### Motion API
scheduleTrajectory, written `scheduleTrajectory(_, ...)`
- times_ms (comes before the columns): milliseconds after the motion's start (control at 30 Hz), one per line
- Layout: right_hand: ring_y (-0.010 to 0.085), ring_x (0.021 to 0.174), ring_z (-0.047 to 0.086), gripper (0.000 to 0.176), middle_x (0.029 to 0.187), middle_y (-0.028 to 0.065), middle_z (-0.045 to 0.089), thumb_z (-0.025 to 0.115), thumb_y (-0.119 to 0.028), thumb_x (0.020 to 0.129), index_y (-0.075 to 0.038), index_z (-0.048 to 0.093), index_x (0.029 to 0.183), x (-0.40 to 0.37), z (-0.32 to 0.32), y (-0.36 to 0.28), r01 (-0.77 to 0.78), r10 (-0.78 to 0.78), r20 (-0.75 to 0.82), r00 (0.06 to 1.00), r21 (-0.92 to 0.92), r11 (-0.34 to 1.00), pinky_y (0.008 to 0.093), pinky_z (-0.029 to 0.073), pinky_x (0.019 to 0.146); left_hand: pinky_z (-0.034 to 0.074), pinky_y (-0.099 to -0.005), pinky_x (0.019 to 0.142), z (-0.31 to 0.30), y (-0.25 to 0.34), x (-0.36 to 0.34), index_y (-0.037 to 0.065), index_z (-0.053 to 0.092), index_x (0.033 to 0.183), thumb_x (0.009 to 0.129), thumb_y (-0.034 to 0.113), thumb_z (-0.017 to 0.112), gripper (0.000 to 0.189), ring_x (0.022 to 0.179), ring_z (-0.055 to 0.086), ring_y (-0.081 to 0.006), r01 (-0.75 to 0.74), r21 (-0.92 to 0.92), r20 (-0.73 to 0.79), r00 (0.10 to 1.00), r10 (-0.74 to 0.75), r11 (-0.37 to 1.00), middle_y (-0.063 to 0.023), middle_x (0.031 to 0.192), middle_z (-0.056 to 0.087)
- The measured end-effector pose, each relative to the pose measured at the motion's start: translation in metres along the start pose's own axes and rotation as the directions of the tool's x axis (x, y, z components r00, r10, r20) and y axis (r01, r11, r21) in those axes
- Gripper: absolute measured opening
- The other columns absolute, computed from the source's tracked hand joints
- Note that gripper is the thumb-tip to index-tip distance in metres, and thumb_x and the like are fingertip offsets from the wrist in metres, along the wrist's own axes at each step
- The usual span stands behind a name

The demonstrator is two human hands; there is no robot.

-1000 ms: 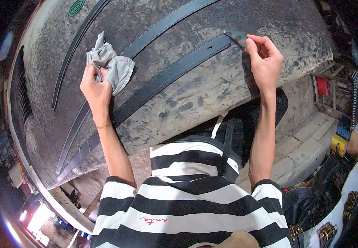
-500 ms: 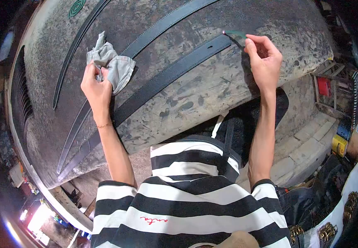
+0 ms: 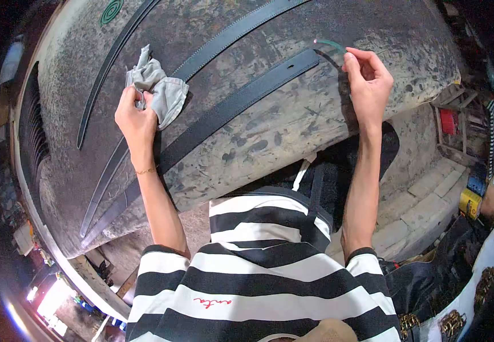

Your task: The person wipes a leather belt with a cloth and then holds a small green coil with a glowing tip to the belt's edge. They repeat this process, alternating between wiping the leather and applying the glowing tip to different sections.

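Observation:
My left hand (image 3: 137, 121) grips a crumpled grey cloth (image 3: 157, 85) against the stained worktable (image 3: 292, 119), beside a long black leather belt (image 3: 224, 111) that lies diagonally across it. My right hand (image 3: 368, 80) pinches a thin green tool (image 3: 331, 44) with a small glowing tip, held just past the belt's right end. A second black belt (image 3: 241, 25) lies parallel further back.
A third dark strap (image 3: 110, 62) curves along the table's left side. A green spiral mark (image 3: 112, 11) sits at the far left. Concrete blocks (image 3: 429, 194), red and yellow boxes (image 3: 466, 199) and metal buckles (image 3: 452, 319) crowd the floor to the right.
Both hands have shifted slightly up and to the right; the cloth and the green tool moved with them. The belts stay where they were.

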State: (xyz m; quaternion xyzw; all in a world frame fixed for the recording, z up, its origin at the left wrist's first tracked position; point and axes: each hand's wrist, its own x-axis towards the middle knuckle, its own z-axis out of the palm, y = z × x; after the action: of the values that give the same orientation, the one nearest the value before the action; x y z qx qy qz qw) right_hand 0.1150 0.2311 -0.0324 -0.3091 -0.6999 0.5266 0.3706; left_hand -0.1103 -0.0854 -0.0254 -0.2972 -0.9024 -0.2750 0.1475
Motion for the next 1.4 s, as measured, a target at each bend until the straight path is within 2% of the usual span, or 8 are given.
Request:
scheduleTrajectory(100, 0.0043, 0.067, 0.057, 0.012, 0.078, 0.0005, 0.066, 0.067, -0.008, 0.091, 0.002, 0.069, 0.098, 0.003, -0.006, 0.002, -0.026, 0.036, -0.086, 0.996, 0.107, 0.994, 0.0193, 0.044, 0.06, 0.046, -0.0322, 0.062, -0.006, 0.024, 0.009, -0.001, 0.051, 0.079, 0.08, 0.008, 0.067, 0.018, 0.06, 0.05, -0.0195, 0.073, -0.004, -0.015, 0.997, -0.073, 0.997, -0.0153, 0.073, 0.054)
scheduleTrajectory(200, 0.006, 0.064, 0.055, 0.014, 0.078, 0.0033, 0.065, 0.065, -0.007, 0.093, 0.003, 0.067, 0.103, 0.007, -0.013, 0.007, -0.042, 0.085, -0.158, 0.984, 0.258, 0.965, 0.0208, 0.045, 0.057, 0.054, -0.033, 0.076, 0.012, 0.093, 0.017, 0.002, 0.061, 0.105, 0.08, 0.005, 0.067, 0.025, 0.082, 0.069, -0.0222, -0.022, -0.243, -0.182, 0.983, -0.023, 0.97, -0.0137, 0.089, 0.069)
scheduleTrajectory(333, 0.0078, 0.062, 0.054, 0.015, 0.078, 0.0058, 0.064, 0.063, -0.006, 0.094, 0.004, 0.064, 0.106, 0.009, -0.014, 0.01, 0.001, 0.131, -0.266, 0.955, 0.444, 0.896, 0.0231, 0.045, 0.053, 0.054, -0.034, 0.083, 0.065, 0.163, 0.02, 0.003, 0.066, 0.104, 0.081, 0.005, 0.068, 0.023, 0.094, 0.069, -0.0249, -0.195, -0.5, -0.161, 0.978, 0.131, 0.844, -0.0146, 0.098, 0.07)
scheduleTrajectory(400, 0.0085, 0.06, 0.054, 0.016, 0.077, 0.0063, 0.063, 0.063, -0.007, 0.094, 0.004, 0.064, 0.106, 0.008, -0.015, 0.009, 0.023, 0.161, -0.316, 0.935, 0.507, 0.861, 0.0237, 0.045, 0.052, 0.055, -0.0354, 0.082, 0.094, 0.178, 0.019, 0.001, 0.068, 0.098, 0.084, 0.005, 0.068, 0.015, 0.095, 0.068, -0.0316, -0.378, -0.547, -0.052, 0.906, 0.421, 0.747, -0.0162, 0.106, 0.069)
scheduleTrajectory(600, 0.0089, 0.063, 0.053, 0.015, 0.079, 0.0064, 0.063, 0.062, -0.007, 0.095, 0.004, 0.063, 0.106, 0.008, -0.016, 0.01, 0.016, 0.169, -0.293, 0.941, 0.539, 0.842, 0.0234, 0.044, 0.053, 0.038, -0.0434, 0.105, 0.104, 0.18, 0.0, 0.008, 0.064, 0.118, 0.093, 0.025, 0.059, 0.031, 0.124, 0.051, -0.0287, -0.545, -0.208, 0.147, 0.804, 0.577, 0.812, -0.012, 0.126, 0.06)
scheduleTrajectory(1033, 0.0142, 0.085, 0.062, 0.018, 0.098, 0.0101, 0.067, 0.065, -0.006, 0.093, 0.002, 0.06, 0.109, -0.011, -0.059, -0.006, -0.052, 0.207, -0.141, 0.968, 0.695, 0.717, 0.0275, 0.048, 0.077, 0.04, -0.0434, 0.1, 0.106, 0.184, 0.002, 0.009, 0.065, 0.11, 0.09, 0.025, 0.063, 0.026, 0.118, 0.053, -0.0296, -0.559, -0.218, 0.038, 0.814, 0.579, 0.8, -0.0116, 0.12, 0.059)
scheduleTrajectory(1233, 0.0157, 0.089, 0.065, 0.013, 0.096, 0.0087, 0.07, 0.068, 0.002, 0.089, 0.002, 0.068, 0.102, -0.031, -0.108, -0.006, 0.154, -0.162, -0.341, 0.926, -0.049, 0.987, 0.026, 0.052, 0.08, 0.042, -0.0435, 0.097, 0.099, 0.183, 0.003, 0.003, 0.063, 0.096, 0.087, 0.022, 0.066, 0.021, 0.11, 0.053, -0.0328, -0.48, -0.324, 0.098, 0.84, 0.534, 0.815, -0.0149, 0.111, 0.057)
scheduleTrajectory(1400, 0.0237, 0.082, 0.064, 0.021, 0.086, 0.0094, 0.069, 0.071, 0.009, 0.075, -0.003, 0.072, 0.093, -0.051, -0.132, 0.011, 0.315, -0.507, -0.081, 0.858, -0.696, 0.645, 0.0326, 0.05, 0.076, 0.044, -0.0435, 0.083, 0.097, 0.182, 0.003, 0.001, 0.056, 0.096, 0.084, 0.019, 0.07, 0.026, 0.093, 0.049, -0.0341, -0.347, -0.382, 0.11, 0.903, 0.415, 0.856, -0.0161, 0.095, 0.049)
